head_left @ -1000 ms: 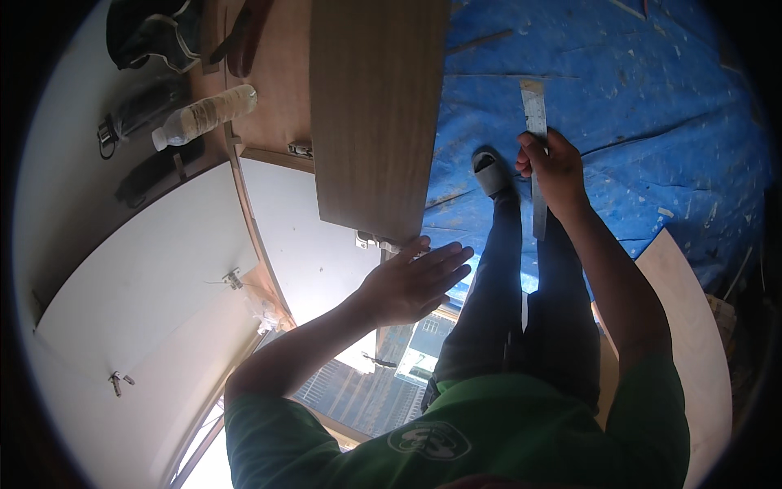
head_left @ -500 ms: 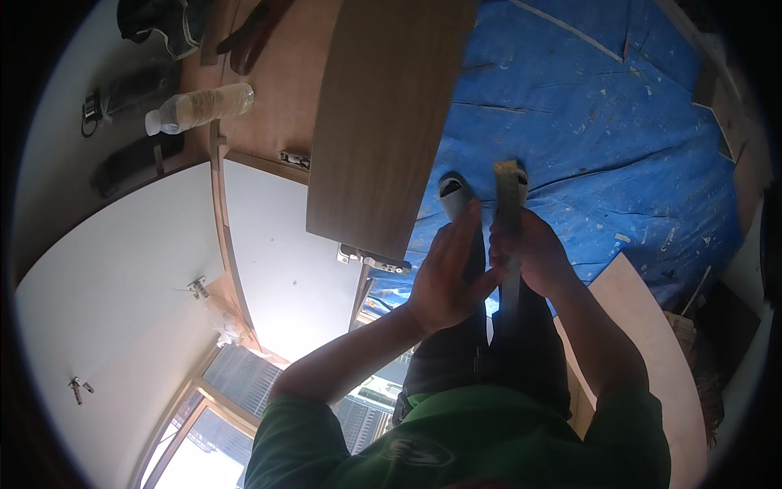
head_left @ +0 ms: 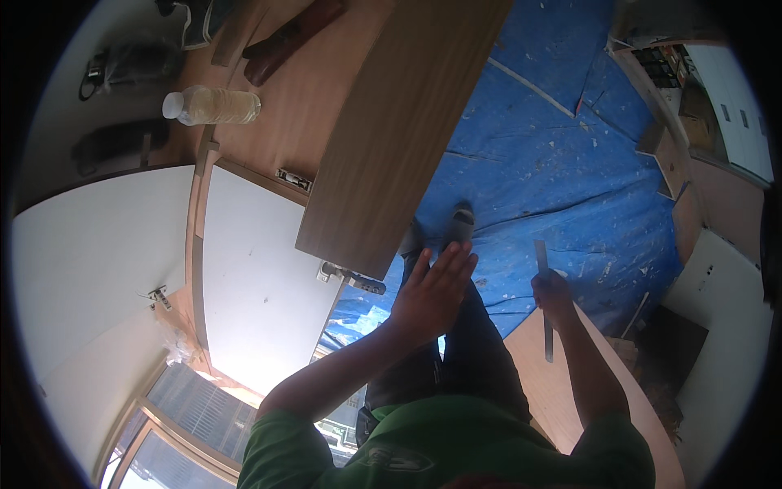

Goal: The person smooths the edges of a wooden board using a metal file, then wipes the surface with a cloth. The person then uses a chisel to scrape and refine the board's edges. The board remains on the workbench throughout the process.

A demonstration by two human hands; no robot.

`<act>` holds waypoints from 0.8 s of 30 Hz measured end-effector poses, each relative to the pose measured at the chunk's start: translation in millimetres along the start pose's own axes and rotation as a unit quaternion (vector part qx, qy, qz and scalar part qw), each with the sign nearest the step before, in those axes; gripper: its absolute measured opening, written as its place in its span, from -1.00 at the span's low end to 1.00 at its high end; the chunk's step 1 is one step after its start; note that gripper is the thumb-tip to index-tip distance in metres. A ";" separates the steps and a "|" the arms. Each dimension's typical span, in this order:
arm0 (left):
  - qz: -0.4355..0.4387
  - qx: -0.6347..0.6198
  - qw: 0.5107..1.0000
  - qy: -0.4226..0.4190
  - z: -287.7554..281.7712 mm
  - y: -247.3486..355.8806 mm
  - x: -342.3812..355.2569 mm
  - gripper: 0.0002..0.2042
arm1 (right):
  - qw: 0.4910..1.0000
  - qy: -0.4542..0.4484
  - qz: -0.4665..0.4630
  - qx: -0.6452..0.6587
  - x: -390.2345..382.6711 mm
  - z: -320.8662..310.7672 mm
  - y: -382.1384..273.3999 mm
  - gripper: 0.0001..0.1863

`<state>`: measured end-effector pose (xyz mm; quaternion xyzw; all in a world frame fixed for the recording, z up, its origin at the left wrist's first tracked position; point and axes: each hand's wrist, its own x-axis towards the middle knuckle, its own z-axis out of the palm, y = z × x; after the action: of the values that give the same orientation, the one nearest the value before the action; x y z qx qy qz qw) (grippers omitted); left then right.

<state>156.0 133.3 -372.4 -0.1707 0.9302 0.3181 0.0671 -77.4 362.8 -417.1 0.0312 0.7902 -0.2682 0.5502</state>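
My right hand [head_left: 554, 295] is closed round a narrow, flat grey strip [head_left: 548, 344], out to the right over the blue sheet and a pale board. One end of the strip points forward and the other reaches back beside my forearm. With fingers stretched out and nothing in it, my left hand [head_left: 433, 295] hovers above my legs. Close to its left lies a long brown wood-grain panel [head_left: 399, 138]. A metal hinge [head_left: 350, 277] shows at this panel's near end.
Blue plastic sheeting [head_left: 562, 171] covers the floor. A clear bottle [head_left: 216, 106] and a dark red object [head_left: 293, 41] lie at far left, near white panels [head_left: 265, 277] with hinges. A pale curved board [head_left: 542, 359] leans at right, and wood offcuts [head_left: 664, 159] line the far right edge.
My right hand has moved right, away from my left hand, carrying the strip. My left hand has let its fingers spread in the air. The view has shifted, showing more of the right side.
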 end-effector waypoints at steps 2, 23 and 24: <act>-0.064 0.072 0.992 0.078 -24.7 -24.8 23.9 -0.30 | 0.984 0.045 -0.055 -0.160 -5.3 -20.4 49.6 -0.79; -0.086 0.249 0.963 0.056 -113.2 -64.4 366.9 -0.24 | 0.975 0.054 0.054 -0.208 86.6 -278.4 45.1 -0.78; -0.103 0.247 0.962 0.053 -125.6 -63.9 390.8 -0.24 | 0.982 0.049 0.051 -0.173 112.5 -293.2 30.2 -0.78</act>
<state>-187.5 -98.6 -400.9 -0.2599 0.9595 0.0608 0.0905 -361.2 495.3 -455.0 -0.0113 0.8480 -0.0971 0.5209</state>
